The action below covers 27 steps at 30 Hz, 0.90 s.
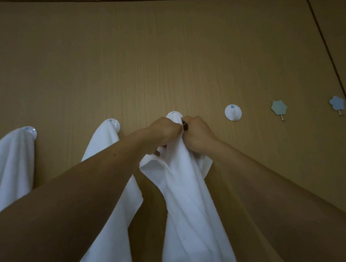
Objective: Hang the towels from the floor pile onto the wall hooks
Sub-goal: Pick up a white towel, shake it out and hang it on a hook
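Left hand point(166, 131), right hand point(198, 133) — both clenched on white towel point(187, 190) at third hook point(174, 114); two towels hung leftward.

Bare forearms rise from both lower corners to mid-frame. The left hand point(165, 131) and right hand point(198, 136) meet there, fingers curled, gripping a white cloth towel point(188, 190).

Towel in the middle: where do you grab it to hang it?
Grip the middle towel at its bunched top, one hand from each side, like the left hand and right hand. That gathered part can slip over the round hook; the rest hangs loose.
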Each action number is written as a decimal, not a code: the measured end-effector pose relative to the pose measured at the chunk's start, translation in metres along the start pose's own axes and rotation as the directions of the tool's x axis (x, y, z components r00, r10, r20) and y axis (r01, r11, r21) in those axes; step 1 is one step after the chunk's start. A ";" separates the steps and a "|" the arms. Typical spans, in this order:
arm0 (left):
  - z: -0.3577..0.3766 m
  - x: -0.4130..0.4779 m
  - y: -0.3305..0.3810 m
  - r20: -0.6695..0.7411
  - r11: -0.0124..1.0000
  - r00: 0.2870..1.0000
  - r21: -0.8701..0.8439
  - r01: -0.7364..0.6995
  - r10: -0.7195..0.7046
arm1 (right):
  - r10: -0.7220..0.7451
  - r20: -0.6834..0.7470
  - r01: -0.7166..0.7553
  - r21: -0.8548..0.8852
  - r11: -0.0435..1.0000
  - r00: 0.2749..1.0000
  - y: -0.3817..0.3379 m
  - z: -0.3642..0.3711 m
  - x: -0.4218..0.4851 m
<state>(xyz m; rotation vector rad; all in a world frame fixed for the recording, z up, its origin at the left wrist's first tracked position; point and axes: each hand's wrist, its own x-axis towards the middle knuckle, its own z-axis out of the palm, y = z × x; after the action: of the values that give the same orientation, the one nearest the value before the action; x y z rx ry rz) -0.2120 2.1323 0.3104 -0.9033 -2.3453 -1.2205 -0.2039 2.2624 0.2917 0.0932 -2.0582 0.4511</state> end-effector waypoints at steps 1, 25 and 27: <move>0.004 -0.002 0.000 -0.033 0.999 0.999 -0.054 -0.001 -0.001 | 0.034 0.021 -0.035 0.047 0.998 0.999 -0.002 -0.001 -0.002; 0.098 -0.052 -0.102 -0.043 0.778 0.996 -0.628 0.029 -0.072 | 0.236 -0.149 -0.172 0.350 0.921 0.960 0.036 0.042 -0.079; 0.106 -0.057 -0.108 -0.084 0.749 0.987 -0.661 0.050 -0.140 | 0.235 -0.175 -0.163 0.348 0.923 0.956 0.039 0.052 -0.091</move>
<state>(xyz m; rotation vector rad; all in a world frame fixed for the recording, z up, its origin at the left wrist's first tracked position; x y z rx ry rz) -0.2439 2.1514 0.1534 -0.8617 -1.8698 -2.1544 -0.2097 2.2693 0.1803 0.0317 -1.7702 0.8958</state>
